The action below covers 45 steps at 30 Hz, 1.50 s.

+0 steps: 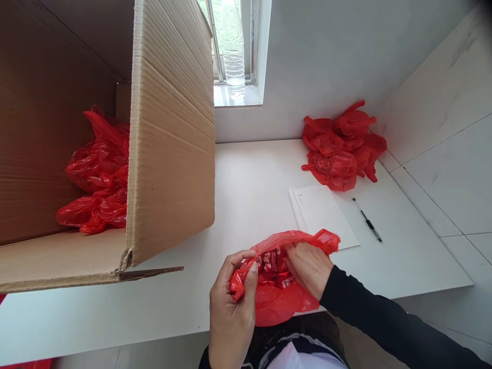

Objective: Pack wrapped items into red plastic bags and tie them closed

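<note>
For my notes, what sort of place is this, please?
Probably an indoor work corner: a white table stands below a window, with an open cardboard box at the left.

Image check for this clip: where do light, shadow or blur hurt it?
Head view: daylight glares at the window, washing out the bottle; head view: the inside of the box lies in shadow; head view: the top right corner is dark and blurred; head view: the left hand and red bag look fairly sharp.

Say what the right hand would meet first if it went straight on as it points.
Probably the red packets inside the red bag; the right hand reaches in beside them, though its fingertips are hidden and depth is unclear.
</note>
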Each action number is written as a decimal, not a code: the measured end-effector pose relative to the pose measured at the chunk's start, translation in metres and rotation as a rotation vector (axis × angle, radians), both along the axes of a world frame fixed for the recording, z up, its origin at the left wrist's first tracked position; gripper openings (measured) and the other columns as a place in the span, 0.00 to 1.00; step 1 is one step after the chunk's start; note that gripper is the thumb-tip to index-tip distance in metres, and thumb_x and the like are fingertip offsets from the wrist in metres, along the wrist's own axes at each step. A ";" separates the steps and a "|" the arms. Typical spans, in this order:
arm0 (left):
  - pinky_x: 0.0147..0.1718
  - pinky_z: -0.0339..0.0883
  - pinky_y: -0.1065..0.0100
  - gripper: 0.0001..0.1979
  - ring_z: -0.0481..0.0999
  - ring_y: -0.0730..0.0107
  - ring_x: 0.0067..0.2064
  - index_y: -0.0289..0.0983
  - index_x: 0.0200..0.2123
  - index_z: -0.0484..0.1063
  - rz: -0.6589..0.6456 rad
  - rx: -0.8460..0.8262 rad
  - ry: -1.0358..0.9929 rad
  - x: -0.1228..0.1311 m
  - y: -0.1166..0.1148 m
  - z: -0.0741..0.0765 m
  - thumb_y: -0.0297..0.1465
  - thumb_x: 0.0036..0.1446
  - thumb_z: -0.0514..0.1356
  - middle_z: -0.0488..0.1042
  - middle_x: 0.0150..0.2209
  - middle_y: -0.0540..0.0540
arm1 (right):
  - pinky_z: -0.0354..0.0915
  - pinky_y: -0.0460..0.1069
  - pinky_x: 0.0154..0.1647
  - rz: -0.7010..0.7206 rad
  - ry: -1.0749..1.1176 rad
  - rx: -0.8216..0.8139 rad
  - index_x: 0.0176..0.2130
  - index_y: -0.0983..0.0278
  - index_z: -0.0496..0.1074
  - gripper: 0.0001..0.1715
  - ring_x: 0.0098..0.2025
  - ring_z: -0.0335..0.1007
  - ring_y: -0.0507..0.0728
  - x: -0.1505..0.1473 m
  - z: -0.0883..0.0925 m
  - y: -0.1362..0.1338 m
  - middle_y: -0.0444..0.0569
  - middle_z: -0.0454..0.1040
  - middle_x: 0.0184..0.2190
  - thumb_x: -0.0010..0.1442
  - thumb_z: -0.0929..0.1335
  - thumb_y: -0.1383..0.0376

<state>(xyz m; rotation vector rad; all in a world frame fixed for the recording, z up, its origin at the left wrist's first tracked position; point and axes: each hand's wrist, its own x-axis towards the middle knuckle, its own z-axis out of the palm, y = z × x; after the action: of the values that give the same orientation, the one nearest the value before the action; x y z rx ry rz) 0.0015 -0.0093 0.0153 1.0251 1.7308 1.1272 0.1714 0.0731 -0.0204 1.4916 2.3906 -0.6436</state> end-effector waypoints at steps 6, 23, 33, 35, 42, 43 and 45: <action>0.44 0.69 0.67 0.16 0.76 0.65 0.42 0.42 0.48 0.72 -0.005 -0.019 -0.006 0.001 0.001 -0.003 0.45 0.63 0.59 0.76 0.47 0.46 | 0.66 0.51 0.37 -0.001 0.050 -0.007 0.46 0.65 0.74 0.18 0.43 0.75 0.65 -0.004 -0.007 0.003 0.55 0.79 0.42 0.58 0.62 0.74; 0.47 0.71 0.65 0.15 0.78 0.63 0.43 0.42 0.44 0.74 0.013 -0.050 -0.046 0.004 -0.004 0.008 0.45 0.61 0.61 0.78 0.46 0.46 | 0.62 0.51 0.28 0.048 -0.091 0.008 0.36 0.63 0.73 0.08 0.33 0.77 0.63 0.006 0.024 -0.001 0.54 0.79 0.32 0.62 0.64 0.70; 0.38 0.72 0.70 0.14 0.77 0.66 0.37 0.42 0.45 0.74 -0.004 -0.030 0.015 0.004 -0.003 0.005 0.44 0.62 0.61 0.77 0.42 0.46 | 0.49 0.52 0.25 -0.018 -0.167 0.008 0.47 0.63 0.66 0.10 0.34 0.76 0.62 0.014 0.039 -0.004 0.50 0.77 0.34 0.71 0.58 0.66; 0.39 0.72 0.69 0.14 0.78 0.65 0.37 0.42 0.44 0.75 -0.010 -0.023 0.027 0.003 -0.003 0.005 0.43 0.61 0.61 0.77 0.40 0.46 | 0.49 0.51 0.26 0.027 -0.090 0.007 0.45 0.62 0.66 0.09 0.34 0.75 0.60 0.012 0.039 -0.008 0.49 0.76 0.34 0.71 0.58 0.65; 0.42 0.73 0.67 0.14 0.78 0.63 0.39 0.44 0.43 0.75 0.097 -0.078 0.017 0.005 -0.010 0.018 0.42 0.56 0.66 0.78 0.42 0.47 | 0.49 0.52 0.24 0.208 -0.051 -0.007 0.46 0.61 0.70 0.10 0.36 0.77 0.62 0.004 0.028 -0.019 0.49 0.78 0.36 0.68 0.62 0.68; 0.43 0.73 0.67 0.14 0.79 0.63 0.40 0.44 0.44 0.75 0.114 -0.087 0.024 0.005 -0.012 0.020 0.42 0.56 0.66 0.78 0.42 0.47 | 0.48 0.52 0.23 0.204 -0.083 -0.005 0.45 0.62 0.71 0.10 0.34 0.78 0.62 0.005 0.026 -0.019 0.50 0.79 0.35 0.67 0.62 0.69; 0.46 0.72 0.66 0.15 0.79 0.62 0.42 0.45 0.45 0.75 0.117 -0.099 0.038 0.007 -0.016 0.022 0.42 0.56 0.66 0.78 0.44 0.48 | 0.48 0.52 0.23 0.179 -0.134 0.011 0.42 0.64 0.73 0.11 0.33 0.78 0.62 0.009 0.023 -0.019 0.53 0.79 0.32 0.65 0.62 0.72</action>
<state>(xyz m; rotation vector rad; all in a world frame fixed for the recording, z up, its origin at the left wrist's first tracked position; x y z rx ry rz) 0.0086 -0.0256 0.0368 0.8999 1.8784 1.0894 0.1799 0.0543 0.0024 1.2627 2.3924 -0.4750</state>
